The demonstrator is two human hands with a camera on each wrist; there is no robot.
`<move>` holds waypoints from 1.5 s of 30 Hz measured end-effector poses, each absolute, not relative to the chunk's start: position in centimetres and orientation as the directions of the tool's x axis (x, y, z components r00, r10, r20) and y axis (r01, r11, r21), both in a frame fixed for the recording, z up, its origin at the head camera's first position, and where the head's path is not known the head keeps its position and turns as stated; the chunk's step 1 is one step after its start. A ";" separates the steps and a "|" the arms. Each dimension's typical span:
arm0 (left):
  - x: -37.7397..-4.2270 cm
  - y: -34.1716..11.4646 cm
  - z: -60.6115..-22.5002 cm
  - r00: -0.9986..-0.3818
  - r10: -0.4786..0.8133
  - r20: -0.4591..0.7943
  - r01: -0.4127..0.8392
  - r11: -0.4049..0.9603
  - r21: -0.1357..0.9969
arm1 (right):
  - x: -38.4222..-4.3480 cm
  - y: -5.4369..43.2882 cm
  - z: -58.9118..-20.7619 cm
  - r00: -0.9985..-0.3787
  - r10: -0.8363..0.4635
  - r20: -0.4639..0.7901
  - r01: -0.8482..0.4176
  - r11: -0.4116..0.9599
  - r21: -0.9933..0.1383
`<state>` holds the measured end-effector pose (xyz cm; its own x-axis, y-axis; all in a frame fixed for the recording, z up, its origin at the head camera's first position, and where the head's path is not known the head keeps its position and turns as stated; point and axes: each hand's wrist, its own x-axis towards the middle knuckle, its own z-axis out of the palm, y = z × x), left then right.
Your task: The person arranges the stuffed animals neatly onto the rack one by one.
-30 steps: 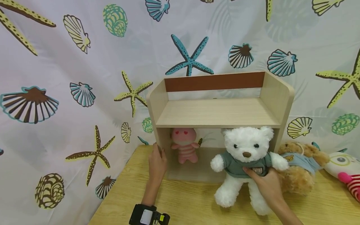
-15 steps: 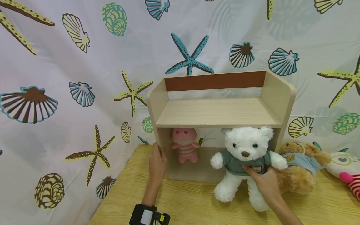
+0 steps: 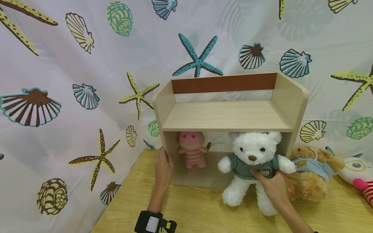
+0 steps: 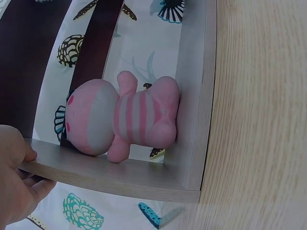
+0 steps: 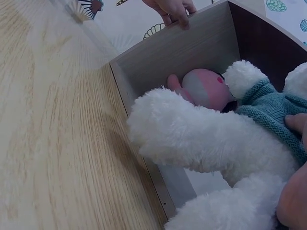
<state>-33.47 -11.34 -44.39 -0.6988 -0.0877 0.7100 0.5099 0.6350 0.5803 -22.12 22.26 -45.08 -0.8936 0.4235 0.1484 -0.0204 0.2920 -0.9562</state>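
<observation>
My right hand (image 3: 275,191) grips a white teddy bear (image 3: 256,145) in a green sweater by its lower body, thumb across the sweater front. The bear is upright before the right half of the small wooden shelf's (image 3: 227,116) lower compartment, legs over the table side of its front edge. With thumb inside and fingers outside, my left hand (image 4: 17,175) holds the shelf's left side panel (image 4: 110,179). A pink plush toy (image 3: 192,152) with striped body and heart eyes sits inside the lower compartment at the left.
A brown teddy bear (image 3: 309,174) in a blue top lies on the wooden table (image 3: 192,210) right of the shelf. Beyond it is a white plush toy (image 3: 355,170) with pink and red stripes. A shell-patterned cloth (image 3: 122,58) hangs behind.
The white teddy bear and my right hand have shifted slightly left and toward the shelf, with the bear's feet higher in view. My left hand stays on the side panel.
</observation>
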 end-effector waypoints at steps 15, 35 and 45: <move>-33.4 -11.3 -44.4 -0.714 -0.084 0.695 0.506 0.625 0.595 | -23.0 22.2 -45.3 -0.886 0.445 0.131 -0.015 0.254 -0.967; -33.6 -11.3 -44.6 -0.719 -0.090 0.689 0.499 0.624 0.602 | -24.2 22.6 -45.3 -0.886 0.414 0.208 -0.097 0.274 -0.957; -33.6 -11.3 -44.6 -0.708 -0.088 0.701 0.500 0.638 0.586 | -24.8 23.0 -45.4 -0.899 0.385 0.211 -0.104 0.281 -0.954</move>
<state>-33.61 -11.30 -44.57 -0.7080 -0.0881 0.7006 0.5001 0.6379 0.5857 -24.76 22.96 -45.41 -0.8985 0.3847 0.2115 -0.1043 0.2808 -0.9541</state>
